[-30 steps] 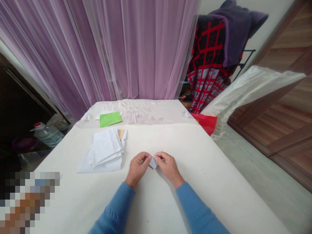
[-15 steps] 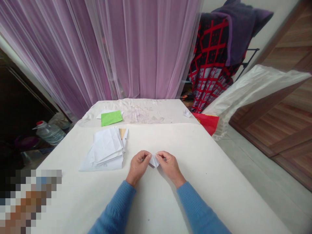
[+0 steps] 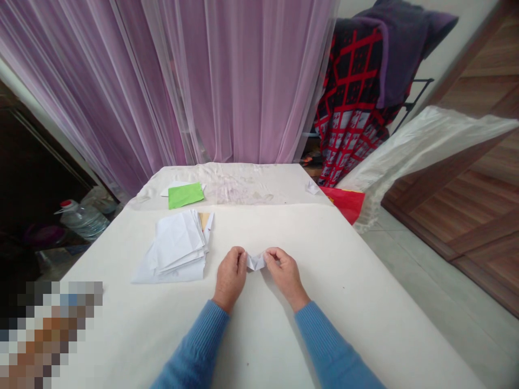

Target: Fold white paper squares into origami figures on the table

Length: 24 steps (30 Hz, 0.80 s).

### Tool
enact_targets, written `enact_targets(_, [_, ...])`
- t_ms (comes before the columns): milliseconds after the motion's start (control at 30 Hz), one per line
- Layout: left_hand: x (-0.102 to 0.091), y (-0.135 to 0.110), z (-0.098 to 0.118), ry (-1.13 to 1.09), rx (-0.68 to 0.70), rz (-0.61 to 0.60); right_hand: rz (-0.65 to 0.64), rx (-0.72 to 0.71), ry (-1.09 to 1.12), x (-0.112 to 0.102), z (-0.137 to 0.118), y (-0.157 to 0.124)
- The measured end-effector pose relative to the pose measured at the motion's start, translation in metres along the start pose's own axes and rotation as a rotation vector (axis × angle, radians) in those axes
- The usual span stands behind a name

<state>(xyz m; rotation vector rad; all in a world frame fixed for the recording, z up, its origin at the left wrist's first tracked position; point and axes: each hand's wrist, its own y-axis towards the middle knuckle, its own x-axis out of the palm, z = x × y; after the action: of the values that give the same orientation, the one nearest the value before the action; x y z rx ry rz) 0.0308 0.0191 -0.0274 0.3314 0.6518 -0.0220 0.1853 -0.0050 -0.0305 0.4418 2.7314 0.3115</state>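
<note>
On the near half of a cream-covered table, the left hand and the right hand sit close together, both partly closed and curled inward. Each pinches one side of a small folded white paper, and the paper lies between them, touching both. The left hand's fingers curve over its left end, while the right hand's fingertips grip its right end. The folded white paper is a small, pointed shape, held at or just above the table surface, though the exact gap cannot be told. Its folds are partly hidden by the fingers. Blue knitted sleeves cover both forearms.

At 10 o'clock from the hands, and well clear of them, lies a loose stack of white paper sheets, with a tan sheet edge showing at its far side. At 11 o'clock, on a rumpled white cloth at the far end of the table, lies a green paper sheet on a white sheet. At 1 o'clock, near that cloth's right edge, sits a small white paper piece. Just past the table's far right corner is a red plastic bag, and a purple sheer curtain hangs behind the table.
</note>
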Motion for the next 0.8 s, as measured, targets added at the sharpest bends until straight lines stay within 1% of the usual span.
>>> enact_targets(167, [0.0, 0.003, -0.006, -0.026, -0.061, 0.021, 0.084, 0.033, -0.006, -0.003, 0.006, 0.002])
enact_targets(300, [-0.002, 0.005, -0.01, -0.009, -0.057, 0.043, 0.143, 0.079, -0.046, -0.007, 0.009, 0.003])
enact_targets(400, [-0.002, 0.006, -0.012, 0.05, -0.008, 0.086, 0.18, 0.064, -0.172, -0.01, 0.012, 0.004])
enact_targets(500, [-0.002, 0.006, -0.012, 0.107, 0.017, 0.14, 0.235, -0.06, -0.337, -0.011, 0.017, 0.006])
enact_targets(600, [-0.002, 0.004, -0.008, 0.206, -0.025, 0.142, 0.279, -0.143, -0.483, -0.009, 0.02, 0.005])
enact_targets(667, [-0.003, 0.004, -0.006, 0.279, -0.044, 0.119, 0.27, -0.134, -0.573, -0.007, 0.02, 0.004])
enact_targets(800, [-0.004, 0.004, -0.004, 0.408, -0.033, 0.067, 0.23, -0.105, -0.717, -0.004, 0.015, 0.001])
